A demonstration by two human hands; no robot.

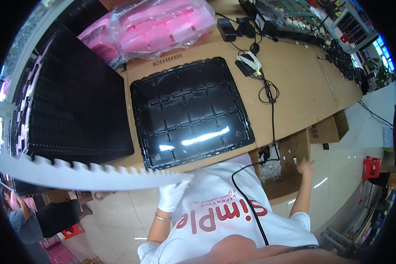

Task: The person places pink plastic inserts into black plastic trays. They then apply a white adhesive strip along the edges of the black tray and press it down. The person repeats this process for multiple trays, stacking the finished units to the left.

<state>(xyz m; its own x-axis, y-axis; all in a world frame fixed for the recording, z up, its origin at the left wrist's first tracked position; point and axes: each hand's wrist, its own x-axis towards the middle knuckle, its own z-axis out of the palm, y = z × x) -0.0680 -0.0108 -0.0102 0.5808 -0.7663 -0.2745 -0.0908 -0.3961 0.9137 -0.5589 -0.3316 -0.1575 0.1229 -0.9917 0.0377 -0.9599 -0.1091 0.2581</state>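
left hand (172, 194), white-gloved, closed on end of long white notch-edged foam strip (75, 172) running to 9 o'clock | right hand (304, 167) bare, fingers spread, holding nothing, at 3 o'clock over open cardboard box (295, 154) | black compartment tray (190, 111) at centre, seemingly empty | black tray stack (75, 110) at 9 o'clock

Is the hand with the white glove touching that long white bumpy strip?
Touching. The head view shows the gloved left hand gripping the end of the long white toothed strip, with fingers closed around it and no gap.
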